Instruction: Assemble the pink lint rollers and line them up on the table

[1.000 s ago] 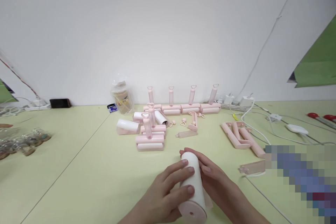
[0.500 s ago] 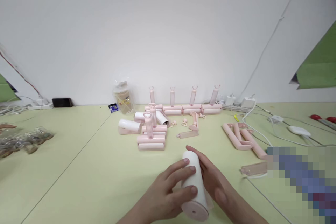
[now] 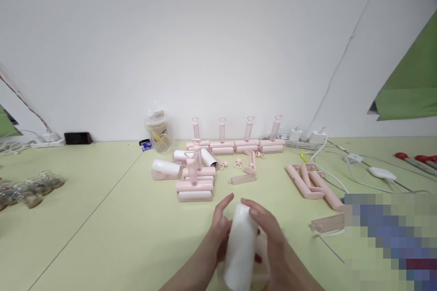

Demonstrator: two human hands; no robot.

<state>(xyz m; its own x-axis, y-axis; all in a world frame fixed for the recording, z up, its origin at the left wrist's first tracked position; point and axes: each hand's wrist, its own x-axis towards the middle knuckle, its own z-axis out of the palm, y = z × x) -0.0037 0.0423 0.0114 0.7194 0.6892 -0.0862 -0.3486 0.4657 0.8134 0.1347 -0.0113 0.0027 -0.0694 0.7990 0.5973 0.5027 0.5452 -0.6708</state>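
Up close, the left hand [image 3: 217, 234] and right hand [image 3: 274, 233] wrap their fingers round a white roll [image 3: 241, 248]; farther off, six pink rollers [image 3: 194, 186] look done; right, pink frames [image 3: 300, 183] lie loose.

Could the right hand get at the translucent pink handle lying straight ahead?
Probably yes: nothing seems to stand between the right hand and the translucent pink handle, though that hand is on the white roll and would likely need freeing first.

The white roll [image 3: 240, 251] looks smooth, papery; the pink lint rollers [image 3: 194, 186] glossy plastic — their handles [image 3: 193, 173] translucent — and the desk [image 3: 102, 241] smooth.
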